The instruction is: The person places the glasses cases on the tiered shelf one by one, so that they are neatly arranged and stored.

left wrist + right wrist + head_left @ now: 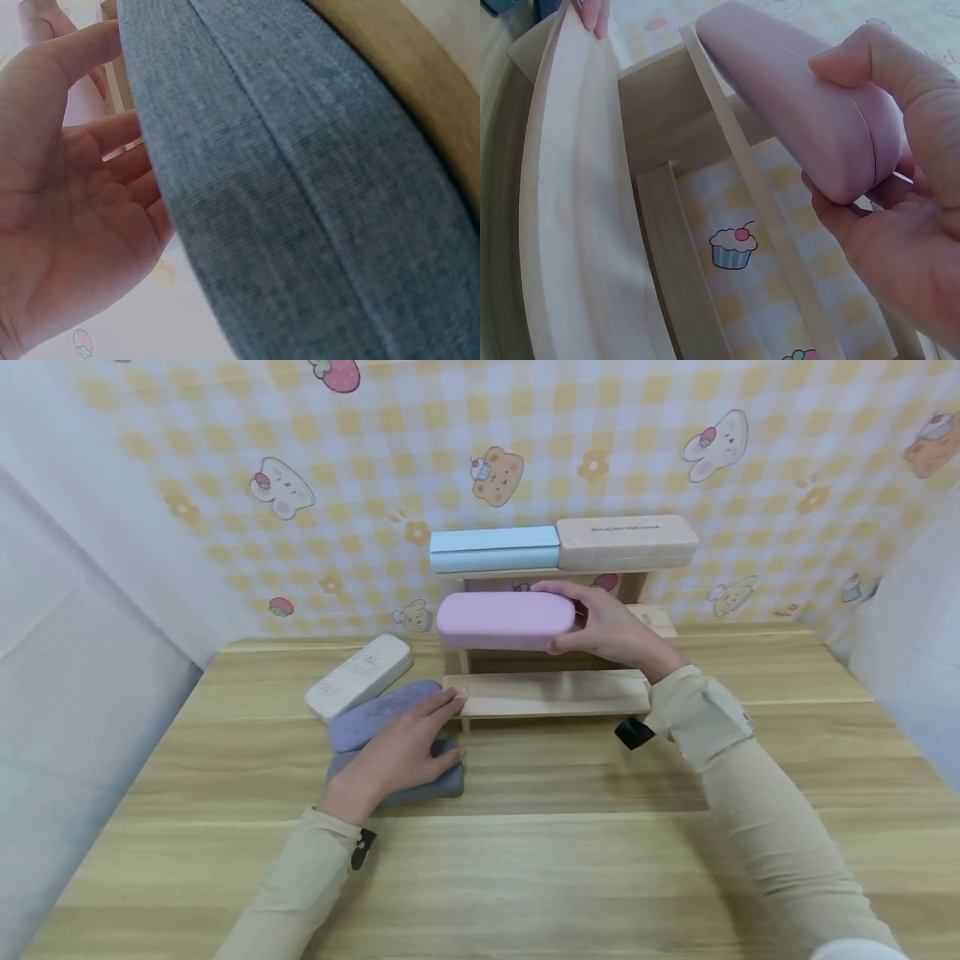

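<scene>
My right hand (600,622) grips the right end of a pink glasses case (506,620), thumb on one side and fingers on the other. The case is held level in front of the upper part of a wooden tiered shelf (555,693); the right wrist view shows its lid seam closed. My left hand (401,752) reaches over a purple-grey glasses case (378,714) and a blue-grey glasses case (442,781), its fingertips at the left end of the shelf's lower board. In the left wrist view, the blue-grey fabric case (247,180) hides part of the fingers.
On the top board stand a light blue glasses case (495,550) and a beige case with lettering (626,543), side by side. A white patterned case (360,677) lies at the left on the wooden table (570,877). Behind hangs a yellow checked cloth (360,468).
</scene>
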`<action>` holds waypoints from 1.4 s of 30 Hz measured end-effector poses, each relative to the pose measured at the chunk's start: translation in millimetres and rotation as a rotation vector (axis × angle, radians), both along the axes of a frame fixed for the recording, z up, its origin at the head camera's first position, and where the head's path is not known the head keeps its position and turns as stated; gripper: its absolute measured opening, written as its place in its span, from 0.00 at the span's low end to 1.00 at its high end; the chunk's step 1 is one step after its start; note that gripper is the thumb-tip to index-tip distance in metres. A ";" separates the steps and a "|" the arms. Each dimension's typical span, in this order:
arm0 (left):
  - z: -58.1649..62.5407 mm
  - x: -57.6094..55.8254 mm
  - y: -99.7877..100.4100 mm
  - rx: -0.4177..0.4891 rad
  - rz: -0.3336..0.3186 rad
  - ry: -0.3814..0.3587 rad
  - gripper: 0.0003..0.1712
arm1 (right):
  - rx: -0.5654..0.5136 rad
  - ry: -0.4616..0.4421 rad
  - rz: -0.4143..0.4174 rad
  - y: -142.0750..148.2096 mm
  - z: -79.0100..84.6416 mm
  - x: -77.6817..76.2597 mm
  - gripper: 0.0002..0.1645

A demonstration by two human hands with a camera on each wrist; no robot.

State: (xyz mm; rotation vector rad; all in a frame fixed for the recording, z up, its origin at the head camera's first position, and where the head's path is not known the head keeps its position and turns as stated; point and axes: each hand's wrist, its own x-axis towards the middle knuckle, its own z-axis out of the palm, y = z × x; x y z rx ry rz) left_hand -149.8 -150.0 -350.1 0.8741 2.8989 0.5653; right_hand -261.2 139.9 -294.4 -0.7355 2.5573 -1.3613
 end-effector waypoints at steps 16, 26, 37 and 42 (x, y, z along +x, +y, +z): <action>-0.7 -0.8 0.2 0.000 -0.007 -0.003 0.37 | -0.023 -0.081 -0.017 -1.7 -0.3 -15.8 0.42; -1.4 -1.0 -0.6 -0.004 0.000 0.001 0.36 | 0.019 -0.078 0.023 -8.0 -2.6 -23.5 0.39; -2.1 0.0 -0.1 -0.004 0.003 -0.003 0.37 | 0.090 -0.041 0.025 -13.6 -3.2 -25.2 0.42; -1.8 -0.6 -0.1 -0.005 0.006 -0.004 0.37 | 0.072 -0.045 0.030 -15.0 -1.3 -26.1 0.43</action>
